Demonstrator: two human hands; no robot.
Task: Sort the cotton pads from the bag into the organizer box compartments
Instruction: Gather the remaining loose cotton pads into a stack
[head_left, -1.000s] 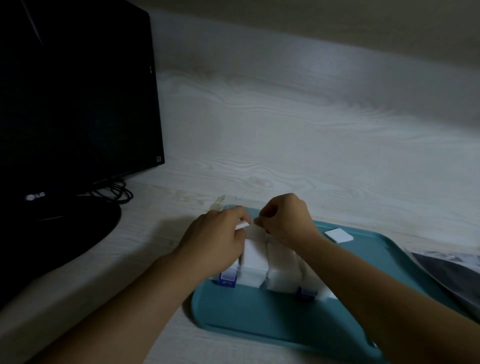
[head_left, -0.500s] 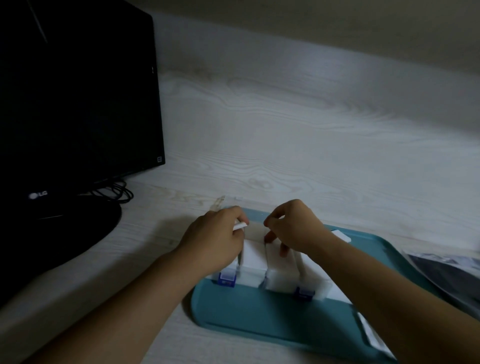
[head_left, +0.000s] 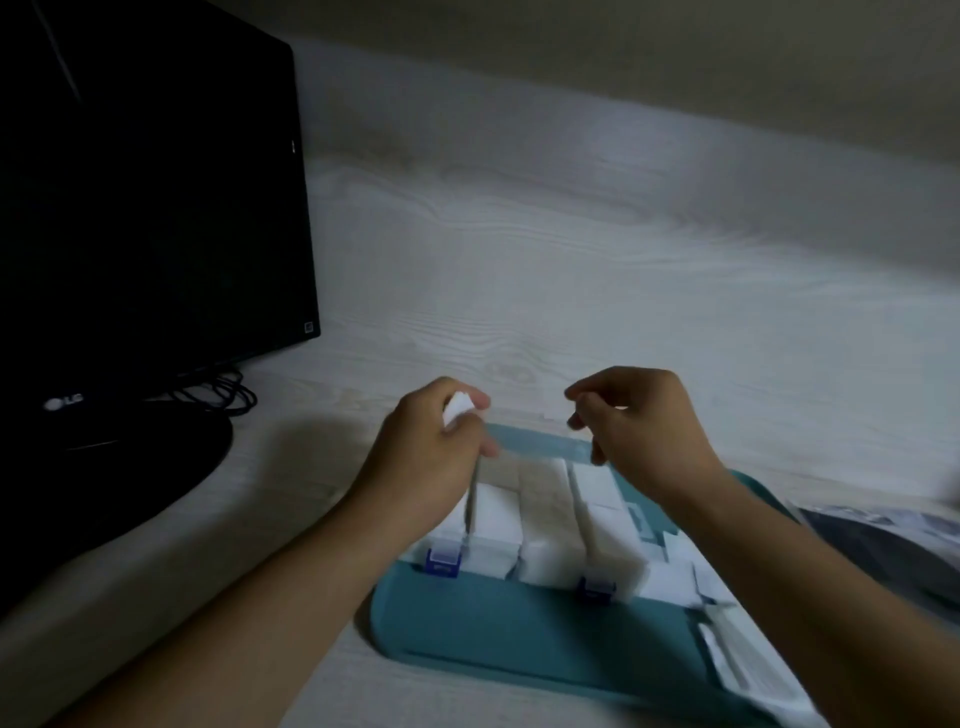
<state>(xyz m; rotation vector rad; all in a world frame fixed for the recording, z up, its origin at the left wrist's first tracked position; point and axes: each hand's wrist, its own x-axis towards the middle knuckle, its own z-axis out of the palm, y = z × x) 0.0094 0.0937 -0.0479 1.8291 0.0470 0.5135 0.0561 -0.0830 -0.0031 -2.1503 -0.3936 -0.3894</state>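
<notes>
A dim room with a pale wood-grain surface (head_left: 545, 270) is stretching back to a plain wall, and a dark monitor (head_left: 145, 197) is standing at the far left with black cables (head_left: 223, 395) looping beside its round base. Near the front edge, a teal tray (head_left: 498, 623) is lying on the surface and is carrying a clear organizer box (head_left: 545, 530) with two blue latches (head_left: 442, 561) facing the person. The compartments of the box are showing stacks of white cotton pads (head_left: 540, 519). The left hand (head_left: 431, 462) is hovering over the left end of the box, its grip curling around a small white cotton pad (head_left: 458, 410) pinched between thumb and fingers. The right hand (head_left: 639, 431) is hovering over the back right of the box, its fingers curling loosely; whether it is holding anything cannot be told through the blur. More loose white pads (head_left: 727, 660) are lying on the right part of the tray, and a dark, crinkled bag (head_left: 893, 556) is resting on the surface just beyond the tray's right edge.
</notes>
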